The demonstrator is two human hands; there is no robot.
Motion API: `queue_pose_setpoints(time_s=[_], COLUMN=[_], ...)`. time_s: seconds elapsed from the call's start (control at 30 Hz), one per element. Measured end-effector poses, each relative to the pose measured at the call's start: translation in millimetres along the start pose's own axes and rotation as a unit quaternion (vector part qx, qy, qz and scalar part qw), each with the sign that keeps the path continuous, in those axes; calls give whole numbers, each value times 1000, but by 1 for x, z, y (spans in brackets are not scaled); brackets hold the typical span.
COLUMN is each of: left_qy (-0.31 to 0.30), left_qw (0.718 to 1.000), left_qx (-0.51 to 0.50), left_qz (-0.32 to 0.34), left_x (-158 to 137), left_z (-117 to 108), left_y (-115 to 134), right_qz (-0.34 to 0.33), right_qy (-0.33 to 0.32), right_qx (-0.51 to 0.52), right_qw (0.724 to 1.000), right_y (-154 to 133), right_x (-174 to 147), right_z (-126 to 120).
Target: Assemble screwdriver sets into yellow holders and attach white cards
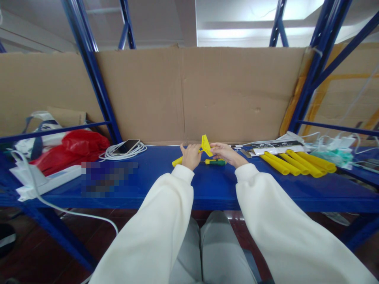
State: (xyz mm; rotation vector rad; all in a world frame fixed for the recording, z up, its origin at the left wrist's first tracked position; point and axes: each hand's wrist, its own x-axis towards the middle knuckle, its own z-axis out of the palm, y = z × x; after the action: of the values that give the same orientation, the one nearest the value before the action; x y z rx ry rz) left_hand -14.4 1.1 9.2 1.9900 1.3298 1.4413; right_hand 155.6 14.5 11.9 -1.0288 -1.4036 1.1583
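Observation:
My left hand (pixel 192 156) is closed round a yellow tubular handle (pixel 177 161), whose end pokes out to the left of the fist. A flat, roughly trapezoid yellow head (pixel 205 145) stands up at the other end, and its look is that of a scraper. The fingers of my right hand (pixel 227 153) pinch this head from the right. Just below the hands a screwdriver (pixel 215 162) with a yellow and green grip lies on the blue table (pixel 213 187). Its shaft points left, towards my left hand.
Several yellow tubular handles (pixel 296 163) lie at right, before a black-and-white package (pixel 276 147). At left are a phone (pixel 127 146) on a coiled white cable (pixel 114 155), a red bag (pixel 79 148) and a white power strip (pixel 59 181). Cardboard (pixel 231 94) walls the back.

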Motion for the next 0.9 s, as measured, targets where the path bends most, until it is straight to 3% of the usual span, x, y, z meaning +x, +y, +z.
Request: queue_pose_setpoints(time_s=[0.07,0.13,0.23,0.3,0.4,0.5,0.67,0.9], left_qy=[6,11,6,2,-8,-17,1,-46], left_qw=[1000,1000,1000,1000,998,994,994,975], left_qx=[-10,-16,-2,12,52,100,97,216], left_qz=[-3,1,11,18,29,35,42,20], left_x=[0,-1,-1,0,1,3,4,3], left_z=[0,1,1,2,2,3,7,9], left_y=[0,0,-1,-1,-3,-5,-9,-7], right_qz=[2,-15,-71,-83,-16,46,96,183], right_qy=[-12,19,167,294,371,353,300,310], right_qx=[3,1,-68,-187,-378,-473,-545,-593], right_qw=[1000,1000,981,934,848,806,777,720], right_y=[-1,-3,-3,0,10,21,30,27], right_x=[2,5,11,13,10,4,-1,-6], right_z=[-3,-11,-34,-54,-81,-95,-99,-91])
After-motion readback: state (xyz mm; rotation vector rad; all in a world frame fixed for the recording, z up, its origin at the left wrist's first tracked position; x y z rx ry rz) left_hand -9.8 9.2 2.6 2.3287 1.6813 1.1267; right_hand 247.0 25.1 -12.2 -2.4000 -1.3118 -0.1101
